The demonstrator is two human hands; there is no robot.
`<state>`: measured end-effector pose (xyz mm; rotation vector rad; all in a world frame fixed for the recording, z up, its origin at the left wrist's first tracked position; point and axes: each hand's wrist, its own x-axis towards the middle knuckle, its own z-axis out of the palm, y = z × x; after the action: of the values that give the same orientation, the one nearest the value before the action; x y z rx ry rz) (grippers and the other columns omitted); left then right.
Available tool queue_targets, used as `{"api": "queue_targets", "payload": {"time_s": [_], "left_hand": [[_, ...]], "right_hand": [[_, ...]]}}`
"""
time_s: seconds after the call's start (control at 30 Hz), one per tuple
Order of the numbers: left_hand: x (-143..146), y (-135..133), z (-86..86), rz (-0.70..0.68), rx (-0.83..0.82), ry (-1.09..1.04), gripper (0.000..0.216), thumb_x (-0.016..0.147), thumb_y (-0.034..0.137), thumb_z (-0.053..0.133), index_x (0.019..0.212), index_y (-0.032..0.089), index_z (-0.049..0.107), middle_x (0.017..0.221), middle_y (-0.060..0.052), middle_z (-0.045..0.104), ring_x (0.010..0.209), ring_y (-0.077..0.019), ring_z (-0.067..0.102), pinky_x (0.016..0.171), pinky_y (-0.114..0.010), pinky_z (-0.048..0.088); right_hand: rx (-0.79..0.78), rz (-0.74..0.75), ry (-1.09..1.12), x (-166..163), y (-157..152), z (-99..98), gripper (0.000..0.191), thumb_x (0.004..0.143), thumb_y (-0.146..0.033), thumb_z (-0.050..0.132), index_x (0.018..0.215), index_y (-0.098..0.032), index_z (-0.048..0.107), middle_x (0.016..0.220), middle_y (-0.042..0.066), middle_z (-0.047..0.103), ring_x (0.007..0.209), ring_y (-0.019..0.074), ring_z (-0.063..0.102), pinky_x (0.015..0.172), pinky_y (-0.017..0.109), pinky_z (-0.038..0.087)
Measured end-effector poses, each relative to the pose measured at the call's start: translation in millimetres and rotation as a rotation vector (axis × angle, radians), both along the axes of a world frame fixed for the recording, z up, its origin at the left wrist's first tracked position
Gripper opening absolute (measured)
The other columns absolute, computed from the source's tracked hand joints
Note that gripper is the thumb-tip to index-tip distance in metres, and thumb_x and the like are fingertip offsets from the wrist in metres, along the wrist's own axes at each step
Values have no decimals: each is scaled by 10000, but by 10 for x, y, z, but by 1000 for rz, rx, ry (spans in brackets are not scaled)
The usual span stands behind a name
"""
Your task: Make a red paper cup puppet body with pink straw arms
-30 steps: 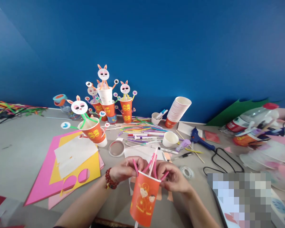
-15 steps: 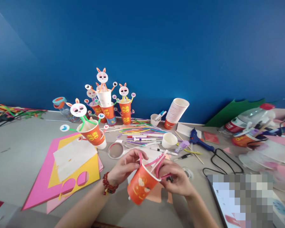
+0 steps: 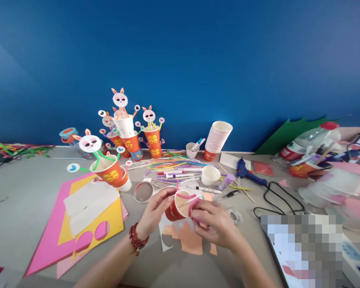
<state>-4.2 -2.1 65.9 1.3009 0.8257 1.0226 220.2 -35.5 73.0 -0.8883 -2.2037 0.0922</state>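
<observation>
Both of my hands hold one orange paper cup point(image 3: 173, 211) tipped toward me, its white inside showing. My left hand point(image 3: 156, 209), with a red bead bracelet at the wrist, grips the cup's left side. My right hand point(image 3: 213, 222) pinches a pink pipe cleaner point(image 3: 189, 197) that curls over the cup's rim. Orange paper cut-outs point(image 3: 189, 239) lie on the table just under my hands.
Finished bunny-face cups point(image 3: 129, 132) stand at the back, one tipped cup point(image 3: 109, 170) nearer on pink and yellow foam sheets point(image 3: 87, 224). A stack of paper cups point(image 3: 217, 140), straws and pens point(image 3: 174, 168), a blue glue gun point(image 3: 246, 172) with black cord, tape rolls and a plastic bottle point(image 3: 306, 146) crowd the table.
The cup has gone from upright near me to tilted with its mouth facing me, and moved farther out over the table. My hands followed it forward.
</observation>
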Motion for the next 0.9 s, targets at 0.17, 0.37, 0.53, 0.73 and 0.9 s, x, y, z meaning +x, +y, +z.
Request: {"api": "queue_targets", "payload": {"time_s": [0.17,0.37,0.53,0.73,0.9], "left_hand": [[12,-21,9,-102,162,141,529,856,370,699,1329,226,510,1319,-112,585,1185,-275,585,1013,-405,477],[40,-29,-42,-68,328,245,766,727,402,819,1373,236,443,1374,-129,532,1267,-323,524,1076,-468,431],[79,-46,-104,9,356,266,746,750,352,808,1379,243,422,1371,-127,531,1274,-317,524,1090,-492,419],[108,-74,-175,47,397,194,777,785,314,779,1433,254,354,1431,-138,468,1327,-311,481,1116,-497,406],[109,-99,-216,90,493,252,761,814,293,746,1447,261,323,1425,-145,438,1303,-313,495,1090,-512,430]], "right_hand": [[-20,-30,2,-37,-10,23,161,782,-97,552,881,-215,596,829,38,689,683,168,608,565,256,395],[-14,-31,71,-49,-21,30,163,791,-125,577,923,-219,593,875,56,711,747,185,660,600,263,477],[16,-24,139,-63,-19,-7,180,811,-122,579,962,-218,600,876,68,710,837,202,686,694,290,546],[-6,-33,136,-77,-16,6,164,817,-126,579,951,-217,602,876,67,713,844,203,691,690,287,549],[-23,-37,148,-75,-6,-14,183,802,-114,586,951,-219,599,882,63,710,844,201,690,688,282,545]]}}
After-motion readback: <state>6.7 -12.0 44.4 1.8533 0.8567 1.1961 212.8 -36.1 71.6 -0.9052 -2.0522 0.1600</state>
